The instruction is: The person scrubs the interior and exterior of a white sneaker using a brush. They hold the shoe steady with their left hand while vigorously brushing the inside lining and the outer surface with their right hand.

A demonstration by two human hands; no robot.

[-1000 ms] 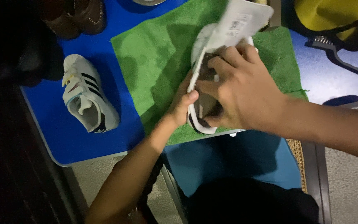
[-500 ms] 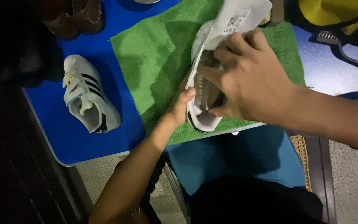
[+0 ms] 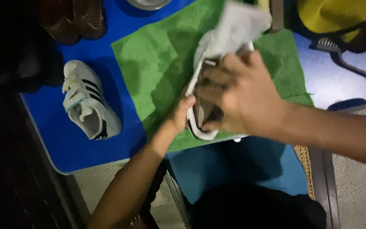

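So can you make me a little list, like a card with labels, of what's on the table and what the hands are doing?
left hand: steadies the held shoe at its side
right hand: grips the held shoe from above
held shoe: white, over the green towel
cloth: pale, bunched at the shoe's far end
green towel: spread on the blue table
other shoe: white with dark stripes, lying alone
blue table: under everything

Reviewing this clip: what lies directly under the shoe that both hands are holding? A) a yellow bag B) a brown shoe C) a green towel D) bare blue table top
C: the white shoe, gripped by the left hand and right hand, sits over the green towel spread on the blue table.
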